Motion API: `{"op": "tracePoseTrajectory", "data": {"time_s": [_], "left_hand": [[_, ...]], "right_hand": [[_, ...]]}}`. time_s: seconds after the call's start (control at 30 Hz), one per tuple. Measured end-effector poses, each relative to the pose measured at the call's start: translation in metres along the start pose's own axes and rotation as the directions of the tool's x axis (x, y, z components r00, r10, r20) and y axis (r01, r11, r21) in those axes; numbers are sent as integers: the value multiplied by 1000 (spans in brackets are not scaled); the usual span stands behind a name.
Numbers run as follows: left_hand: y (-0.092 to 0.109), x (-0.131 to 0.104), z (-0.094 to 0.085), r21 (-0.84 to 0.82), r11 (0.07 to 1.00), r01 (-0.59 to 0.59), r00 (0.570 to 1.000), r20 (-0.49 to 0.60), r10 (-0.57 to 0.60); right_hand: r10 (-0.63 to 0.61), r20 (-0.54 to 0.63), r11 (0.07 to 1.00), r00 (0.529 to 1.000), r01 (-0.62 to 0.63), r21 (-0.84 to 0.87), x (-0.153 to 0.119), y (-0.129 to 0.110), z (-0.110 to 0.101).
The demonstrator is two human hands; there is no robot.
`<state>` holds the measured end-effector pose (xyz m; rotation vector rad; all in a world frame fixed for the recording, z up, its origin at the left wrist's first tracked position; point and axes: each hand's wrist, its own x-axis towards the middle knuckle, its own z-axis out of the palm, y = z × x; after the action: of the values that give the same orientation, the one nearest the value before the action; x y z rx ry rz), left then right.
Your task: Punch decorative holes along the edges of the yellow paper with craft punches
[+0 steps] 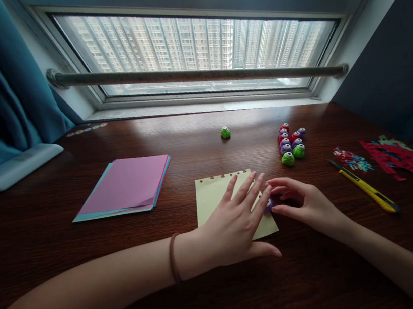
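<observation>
A pale yellow sheet of paper [212, 199] lies on the desk, with small shapes punched along its far edge and a few near its right edge. My left hand [237, 216] is spread flat over it, fingers apart. At the sheet's right edge is a purple craft punch [269, 205], mostly hidden by my fingers. The thumb and fingertips of my right hand [300, 200] close around this punch from the right. To the far right of that hand lies a yellow utility knife [369, 190], its blade pointing away.
Several red, purple and green craft punches [285, 145] stand in two rows beyond my right hand. A single green punch [225, 132] sits farther back. Colored paper [126, 182] is stacked at left. Paper bits [352, 159] and red scraps [400, 154] lie at right.
</observation>
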<state>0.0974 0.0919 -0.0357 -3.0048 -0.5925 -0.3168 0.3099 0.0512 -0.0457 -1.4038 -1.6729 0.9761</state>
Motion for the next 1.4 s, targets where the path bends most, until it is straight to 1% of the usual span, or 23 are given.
{"op": "tracePoseTrajectory", "data": {"time_s": [0.17,0.27,0.33,0.4,0.47,0.53,0.57,0.63,0.7,0.8,0.9,1.0,1.1,1.2,1.4], "left_hand": [[1,-3,9,-16,1000,7,1000,6,-6],[0,-3,11,-15,1000,19,1000,2,-19],[0,-2,10,10,1000,11,1000,-3,-11],[1,0,8,36,999,-2,1000,-5,2],[1,1,6,57,998,-11,1000,-3,11],[2,2,6,80,997,-6,1000,-4,6],[2,3,6,91,996,-1,1000,-7,2],[3,3,8,109,994,14,1000,-14,-12],[4,3,11,126,991,33,999,-21,-30],[5,2,15,155,987,50,999,-25,-47],[6,1,17,155,987,46,999,-26,-43],[6,1,15,149,988,50,999,-17,-48],[6,2,12,174,984,51,999,-13,-50],[5,3,10,206,978,29,1000,-8,-28],[7,4,11,249,968,-30,1000,5,29]], "right_hand": [[29,-10,998,1000,-28,63,0,0,1],[28,-28,997,999,-25,74,0,3,1],[19,-77,997,997,-13,74,2,6,1],[7,-160,999,987,0,49,8,8,2],[-31,-249,999,968,22,-38,19,6,7],[-137,-310,974,941,71,-216,33,0,14],[-211,-324,940,922,101,-325,40,-4,18],[-336,-316,843,887,133,-521,54,-12,26],[-385,-299,752,873,108,-651,64,-17,34],[-377,-269,667,886,58,-743,70,-15,42],[-351,-216,613,911,49,-789,71,-11,46],[-332,-186,553,925,31,-833,71,-10,48],[-313,-181,516,932,7,-857,73,-11,50],[-303,-179,499,936,-4,-867,73,-12,51],[-299,-178,506,938,-3,-863,71,-13,50]]}}
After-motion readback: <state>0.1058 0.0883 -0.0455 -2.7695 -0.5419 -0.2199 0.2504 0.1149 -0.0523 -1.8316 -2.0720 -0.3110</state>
